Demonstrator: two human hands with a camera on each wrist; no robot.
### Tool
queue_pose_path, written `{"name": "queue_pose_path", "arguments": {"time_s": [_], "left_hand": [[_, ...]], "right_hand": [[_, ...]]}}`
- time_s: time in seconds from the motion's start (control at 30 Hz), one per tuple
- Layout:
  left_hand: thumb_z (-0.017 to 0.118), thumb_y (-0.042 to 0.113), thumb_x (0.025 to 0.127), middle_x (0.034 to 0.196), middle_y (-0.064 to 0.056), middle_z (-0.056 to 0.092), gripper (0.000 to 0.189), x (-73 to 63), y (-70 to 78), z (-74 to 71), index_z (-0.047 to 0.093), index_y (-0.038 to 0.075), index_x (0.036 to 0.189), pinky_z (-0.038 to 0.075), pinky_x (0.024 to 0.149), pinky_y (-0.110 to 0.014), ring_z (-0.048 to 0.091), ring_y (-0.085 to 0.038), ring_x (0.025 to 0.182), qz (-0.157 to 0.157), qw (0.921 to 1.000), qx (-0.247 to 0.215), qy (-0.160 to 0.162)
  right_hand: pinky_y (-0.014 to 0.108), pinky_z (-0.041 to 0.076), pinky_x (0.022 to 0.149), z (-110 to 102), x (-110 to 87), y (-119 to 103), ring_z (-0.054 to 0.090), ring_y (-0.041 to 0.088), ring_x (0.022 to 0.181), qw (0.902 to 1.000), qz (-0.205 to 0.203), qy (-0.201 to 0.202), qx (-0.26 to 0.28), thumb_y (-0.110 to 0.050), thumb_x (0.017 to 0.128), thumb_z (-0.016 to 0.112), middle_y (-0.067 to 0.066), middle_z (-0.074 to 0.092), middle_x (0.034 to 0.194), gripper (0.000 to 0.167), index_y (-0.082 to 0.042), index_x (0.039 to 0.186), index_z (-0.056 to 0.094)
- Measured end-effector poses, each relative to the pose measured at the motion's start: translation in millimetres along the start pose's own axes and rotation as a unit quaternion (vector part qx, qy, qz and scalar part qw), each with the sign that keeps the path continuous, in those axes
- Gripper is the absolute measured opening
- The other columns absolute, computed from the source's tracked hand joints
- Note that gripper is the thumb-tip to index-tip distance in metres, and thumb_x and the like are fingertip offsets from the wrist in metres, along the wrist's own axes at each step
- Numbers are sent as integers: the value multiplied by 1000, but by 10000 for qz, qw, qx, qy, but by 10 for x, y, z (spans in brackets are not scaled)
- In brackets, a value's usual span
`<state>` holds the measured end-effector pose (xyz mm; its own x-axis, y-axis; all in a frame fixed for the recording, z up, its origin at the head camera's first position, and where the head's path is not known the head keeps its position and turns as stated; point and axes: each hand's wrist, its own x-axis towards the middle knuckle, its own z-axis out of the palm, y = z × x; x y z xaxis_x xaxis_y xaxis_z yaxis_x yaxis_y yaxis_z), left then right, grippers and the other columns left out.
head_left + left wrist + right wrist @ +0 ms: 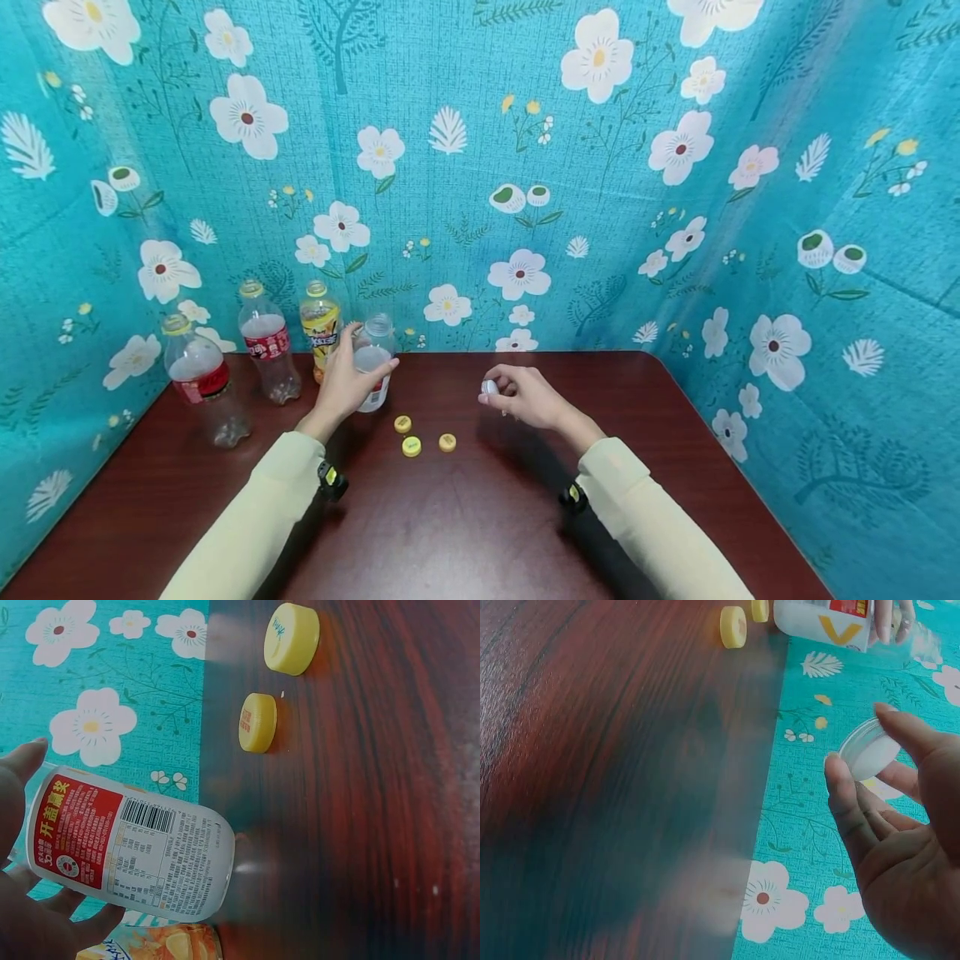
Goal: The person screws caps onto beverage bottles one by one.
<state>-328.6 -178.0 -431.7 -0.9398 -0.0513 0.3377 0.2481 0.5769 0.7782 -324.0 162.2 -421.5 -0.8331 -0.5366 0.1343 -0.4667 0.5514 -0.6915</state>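
My left hand (343, 382) grips a clear plastic bottle (381, 329) that has an open, capless mouth. In the left wrist view, the bottle's white and red label (79, 829) shows a barcode. To the right, my right hand (534, 398) pinches a white bottle cap (490, 387) between thumb and fingers, raised over the table. The right wrist view shows this cap (871, 754) tilted at the fingertips. Three yellow caps, one of them a bright yellow cap (411, 447), lie on the table between the hands.
On the left stand two clear bottles with red labels, a nearer bottle (202, 379) and a farther bottle (268, 342). A yellow-labelled tea bottle (318, 321) is right beside the left hand. A blue flowered cloth (465, 208) hangs behind the dark wooden table (450, 533) and along its sides.
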Motion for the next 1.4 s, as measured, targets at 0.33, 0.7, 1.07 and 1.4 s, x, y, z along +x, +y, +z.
{"name": "queue_pose_path", "arguments": {"time_s": [0.33,0.7,1.07,1.4], "left_hand": [[80,42,88,137,-22,56,83,-103,-14,-33,33,9,148,48,98,-63,55,-39,124,-7,9992,386,-52],[81,44,88,133,-22,59,82,-154,-2,-29,37,8,146,54,89,-59,59,-39,117,210,9985,507,-50],[81,47,87,133,-22,60,85,-237,35,-55,38,8,149,56,87,-57,61,-38,116,334,9975,620,-88],[82,48,85,131,-20,62,85,-321,75,-68,40,9,148,57,85,-56,62,-37,114,433,9963,728,-126]], "right_hand": [[34,53,70,-43,-80,-3,64,16,77,9991,-189,301,-250,-35,102,64,-3,68,91,23,-18,116,58],[32,50,70,-38,-67,-8,59,17,75,9973,-443,391,-428,-31,103,63,-2,64,89,19,-19,117,60],[32,47,68,-45,-74,-73,55,14,75,9963,-296,456,-670,-44,107,52,-2,57,84,27,-20,117,59],[31,49,71,-65,-8,-117,54,14,82,9894,-719,919,-859,-36,99,69,-3,56,96,22,-15,106,67]]}}
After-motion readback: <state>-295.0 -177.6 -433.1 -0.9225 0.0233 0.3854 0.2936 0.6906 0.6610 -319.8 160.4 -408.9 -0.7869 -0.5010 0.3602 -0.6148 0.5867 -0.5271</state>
